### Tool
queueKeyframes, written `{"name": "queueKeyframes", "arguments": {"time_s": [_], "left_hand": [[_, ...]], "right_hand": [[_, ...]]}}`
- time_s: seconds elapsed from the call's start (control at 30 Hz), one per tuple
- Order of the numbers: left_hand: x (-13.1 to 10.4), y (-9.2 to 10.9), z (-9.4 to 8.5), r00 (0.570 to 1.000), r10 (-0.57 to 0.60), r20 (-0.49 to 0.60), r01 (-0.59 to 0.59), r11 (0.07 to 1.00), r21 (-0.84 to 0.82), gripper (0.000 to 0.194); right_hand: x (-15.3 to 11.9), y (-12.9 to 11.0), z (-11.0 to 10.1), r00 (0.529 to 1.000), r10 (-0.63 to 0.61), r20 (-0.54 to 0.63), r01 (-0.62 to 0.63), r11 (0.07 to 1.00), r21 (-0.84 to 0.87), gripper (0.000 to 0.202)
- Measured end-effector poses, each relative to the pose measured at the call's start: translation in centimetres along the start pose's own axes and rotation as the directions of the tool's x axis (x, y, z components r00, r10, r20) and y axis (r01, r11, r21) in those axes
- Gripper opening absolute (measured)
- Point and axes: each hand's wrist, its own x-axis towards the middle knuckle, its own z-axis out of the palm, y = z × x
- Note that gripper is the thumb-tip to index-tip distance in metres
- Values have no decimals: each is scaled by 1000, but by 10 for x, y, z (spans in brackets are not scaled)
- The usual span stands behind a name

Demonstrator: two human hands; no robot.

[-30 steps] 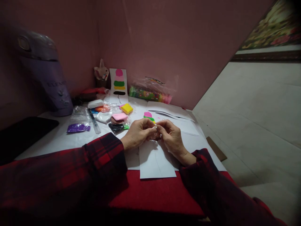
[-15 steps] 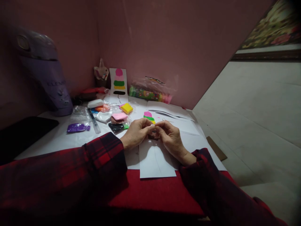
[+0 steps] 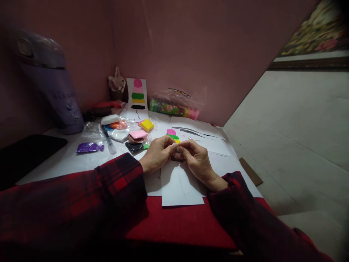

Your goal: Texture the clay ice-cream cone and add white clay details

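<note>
My left hand [image 3: 158, 154] and my right hand [image 3: 199, 160] meet fingertip to fingertip over a narrow white sheet of paper [image 3: 181, 191]. Pinched between them is a tiny piece of white clay [image 3: 175, 145], mostly covered by the fingers. On the paper beyond the fingertips lie flattened bands of coloured clay: a pink band [image 3: 171, 131], a green band [image 3: 173, 137] and a partly hidden yellow band [image 3: 177, 141]. Just below the fingers a brown band [image 3: 177, 157] shows. Thin pencil lines run down the lower paper.
Bagged clay, including a yellow block [image 3: 146, 124] and a purple pack [image 3: 89, 147], lies left with a pen [image 3: 109, 140]. A similar banded picture [image 3: 138, 95] leans at the back. A purple bottle [image 3: 58, 87] stands far left. White papers [image 3: 209, 129] lie right.
Both hands stay together in nearly the same place, with slight finger movement around the white clay. The view has shifted very slightly.
</note>
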Motion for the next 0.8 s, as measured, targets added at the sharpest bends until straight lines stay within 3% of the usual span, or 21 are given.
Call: {"name": "queueKeyframes", "arguments": {"time_s": [0.8], "left_hand": [[-1, 3, 0, 994, -105, 13, 105, 994, 37, 17]], "right_hand": [[1, -6, -1, 995, -35, 93, 46, 991, -129, 8]]}}
